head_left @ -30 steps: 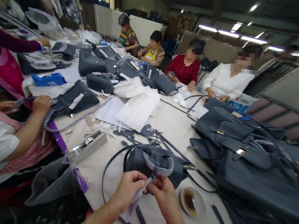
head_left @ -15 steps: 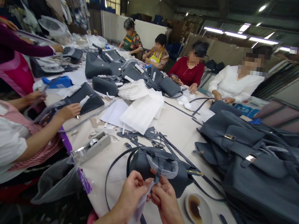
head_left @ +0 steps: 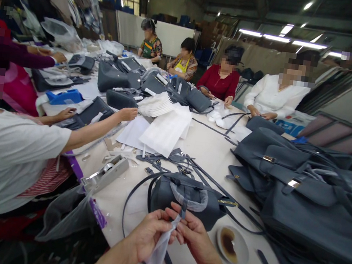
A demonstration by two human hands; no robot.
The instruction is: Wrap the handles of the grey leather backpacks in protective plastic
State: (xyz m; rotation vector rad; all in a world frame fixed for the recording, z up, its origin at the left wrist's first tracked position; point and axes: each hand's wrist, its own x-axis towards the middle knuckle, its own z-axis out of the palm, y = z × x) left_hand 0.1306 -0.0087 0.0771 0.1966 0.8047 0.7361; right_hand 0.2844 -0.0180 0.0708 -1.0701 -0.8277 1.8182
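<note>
A dark blue-grey handbag (head_left: 162, 197) lies on the table in front of me, with thin white wrapping round its handle (head_left: 191, 200). My left hand (head_left: 150, 232) is closed and pinches a thin white wrapping strip (head_left: 158, 251), whose loose end hangs down below the fingers. My right hand (head_left: 194, 236) is closed on a dark strap (head_left: 183, 209) of the bag, where the strip wraps round it. The fingertips of both hands almost meet there, and they partly hide the strap's end. A long thin strap (head_left: 128, 199) loops round the bag's left side.
A shallow dish (head_left: 243, 249) of brown liquid stands close to my right hand. Large dark bags (head_left: 310, 219) are piled at the right. A tape dispenser (head_left: 108, 175), loose buckled straps (head_left: 162, 158) and white sheets (head_left: 166, 130) lie ahead. A co-worker's arm (head_left: 98, 128) reaches in from the left.
My hands have drawn slightly down along the strap, and the white strip hangs more to the left. The co-worker at the left has stretched an arm out toward the white sheets.
</note>
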